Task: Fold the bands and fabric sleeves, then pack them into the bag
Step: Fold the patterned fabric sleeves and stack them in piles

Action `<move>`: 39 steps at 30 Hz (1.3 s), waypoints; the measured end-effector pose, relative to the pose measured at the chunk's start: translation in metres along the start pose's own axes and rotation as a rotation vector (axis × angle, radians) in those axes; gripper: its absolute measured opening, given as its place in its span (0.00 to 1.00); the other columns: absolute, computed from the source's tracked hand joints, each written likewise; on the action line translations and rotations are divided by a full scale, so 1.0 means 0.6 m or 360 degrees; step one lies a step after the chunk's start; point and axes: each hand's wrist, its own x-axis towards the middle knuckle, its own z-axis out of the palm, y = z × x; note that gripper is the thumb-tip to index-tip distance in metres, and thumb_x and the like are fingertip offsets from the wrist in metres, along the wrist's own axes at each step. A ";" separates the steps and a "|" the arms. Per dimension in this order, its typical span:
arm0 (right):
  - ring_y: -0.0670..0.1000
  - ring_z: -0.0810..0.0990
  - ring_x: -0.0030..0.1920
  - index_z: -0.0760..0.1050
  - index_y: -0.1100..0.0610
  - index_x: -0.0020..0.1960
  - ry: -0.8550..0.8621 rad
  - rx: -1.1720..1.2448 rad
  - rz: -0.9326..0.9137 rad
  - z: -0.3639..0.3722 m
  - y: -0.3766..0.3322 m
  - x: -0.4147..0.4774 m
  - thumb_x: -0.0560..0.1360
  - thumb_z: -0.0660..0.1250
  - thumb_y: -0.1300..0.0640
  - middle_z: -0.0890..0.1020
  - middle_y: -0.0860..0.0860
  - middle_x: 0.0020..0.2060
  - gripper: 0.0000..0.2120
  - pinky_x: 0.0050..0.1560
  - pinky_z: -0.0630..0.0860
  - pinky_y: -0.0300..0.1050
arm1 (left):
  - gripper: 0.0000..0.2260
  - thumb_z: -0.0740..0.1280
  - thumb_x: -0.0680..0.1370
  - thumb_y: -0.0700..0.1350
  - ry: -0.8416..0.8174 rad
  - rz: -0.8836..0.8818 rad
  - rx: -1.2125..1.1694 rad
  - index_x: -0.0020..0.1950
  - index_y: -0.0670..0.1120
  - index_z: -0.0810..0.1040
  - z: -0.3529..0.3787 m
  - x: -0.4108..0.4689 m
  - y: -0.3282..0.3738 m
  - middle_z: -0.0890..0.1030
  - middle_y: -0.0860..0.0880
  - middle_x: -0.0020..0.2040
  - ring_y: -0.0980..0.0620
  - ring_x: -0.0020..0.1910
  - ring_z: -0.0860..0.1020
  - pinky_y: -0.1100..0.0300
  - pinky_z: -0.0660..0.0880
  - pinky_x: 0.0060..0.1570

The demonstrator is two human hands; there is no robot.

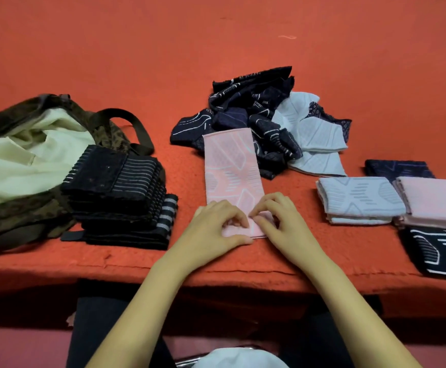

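Observation:
A pink fabric sleeve [231, 168] lies flat and lengthwise on the red surface in front of me. My left hand [216, 229] and my right hand [283, 221] both pinch its near end with curled fingers. Behind it is a loose heap of dark navy sleeves [245, 112] mixed with pale blue sleeves [312, 131]. On the left a stack of folded black striped bands [121, 197] leans against an open camouflage bag [25, 155] with a pale lining. Folded sleeves lie on the right: pale blue [360, 199], pink [434, 201], navy [399, 168] and black [437, 251].
The red-covered table [216, 49] stretches far back beyond the heap. Its front edge [216, 277] runs just under my wrists. A pale blue item [239, 358] rests on my lap below the table.

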 end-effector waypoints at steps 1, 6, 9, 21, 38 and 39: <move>0.48 0.72 0.51 0.79 0.52 0.47 0.0000 -0.0012 -0.0005 0.001 -0.002 -0.001 0.72 0.63 0.58 0.74 0.47 0.47 0.06 0.55 0.62 0.30 | 0.11 0.67 0.68 0.63 0.0016 0.0016 0.0028 0.45 0.60 0.75 0.001 -0.002 0.000 0.75 0.60 0.44 0.62 0.47 0.71 0.58 0.65 0.55; 0.47 0.71 0.53 0.78 0.53 0.45 -0.0032 0.0029 -0.0005 -0.003 -0.011 -0.008 0.69 0.56 0.55 0.73 0.45 0.48 0.13 0.55 0.62 0.28 | 0.13 0.58 0.73 0.64 0.0073 0.0016 0.0150 0.46 0.59 0.76 0.005 -0.008 0.005 0.72 0.59 0.43 0.62 0.46 0.69 0.62 0.59 0.50; 0.46 0.70 0.53 0.77 0.53 0.42 -0.0084 0.0066 -0.0028 -0.006 -0.014 -0.010 0.65 0.54 0.54 0.74 0.47 0.48 0.13 0.55 0.62 0.29 | 0.12 0.60 0.74 0.63 0.0073 0.0063 0.0271 0.47 0.57 0.75 0.008 -0.011 0.005 0.71 0.60 0.44 0.61 0.47 0.69 0.62 0.59 0.49; 0.47 0.78 0.44 0.76 0.55 0.44 0.0137 -0.0133 -0.0113 -0.002 -0.012 -0.015 0.76 0.58 0.46 0.81 0.47 0.41 0.14 0.54 0.73 0.47 | 0.11 0.57 0.79 0.54 0.0325 0.0103 0.0265 0.49 0.47 0.72 0.004 -0.019 0.024 0.74 0.53 0.43 0.53 0.43 0.71 0.58 0.66 0.46; 0.50 0.79 0.42 0.74 0.54 0.47 0.0404 0.0160 0.0440 0.004 -0.006 0.052 0.73 0.70 0.49 0.81 0.49 0.39 0.10 0.43 0.70 0.43 | 0.10 0.62 0.79 0.54 0.0517 -0.0716 0.0140 0.48 0.47 0.70 0.002 0.027 0.025 0.80 0.49 0.42 0.41 0.46 0.78 0.52 0.68 0.42; 0.46 0.79 0.42 0.74 0.52 0.49 0.0410 0.0291 0.0442 0.004 -0.003 0.047 0.72 0.70 0.51 0.82 0.47 0.40 0.09 0.43 0.71 0.40 | 0.11 0.61 0.79 0.54 0.0529 -0.0725 0.0191 0.49 0.46 0.70 0.006 0.029 0.025 0.80 0.47 0.43 0.40 0.46 0.78 0.51 0.69 0.42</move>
